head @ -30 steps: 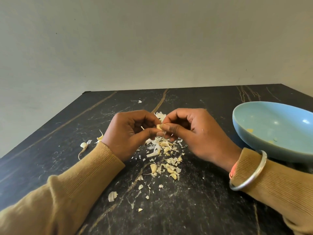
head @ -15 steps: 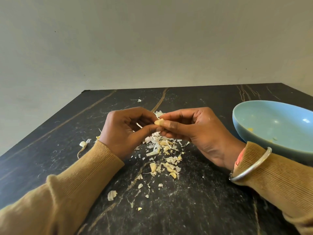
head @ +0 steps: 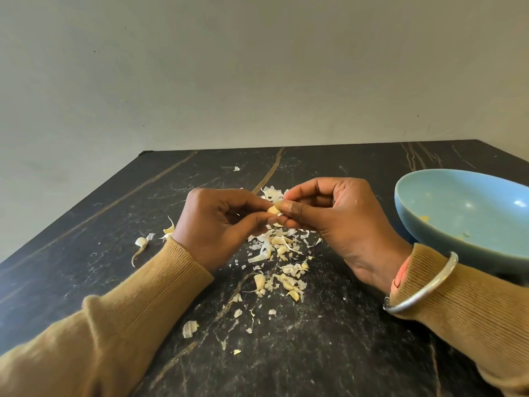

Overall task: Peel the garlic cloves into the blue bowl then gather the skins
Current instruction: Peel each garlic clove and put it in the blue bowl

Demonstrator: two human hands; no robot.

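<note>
Both hands, left hand (head: 220,222) and right hand (head: 337,222), pinch one small pale garlic clove (head: 273,210) above the papery skin pile (head: 279,259) on the black marble table (head: 329,339); peeling mid-way; glossy blue bowl (head: 446,222) right of pile nearly bare; skins ungathered.

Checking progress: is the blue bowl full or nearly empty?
Nearly empty: the blue bowl shows bare blue inside, with only a few small yellowish bits.
</note>
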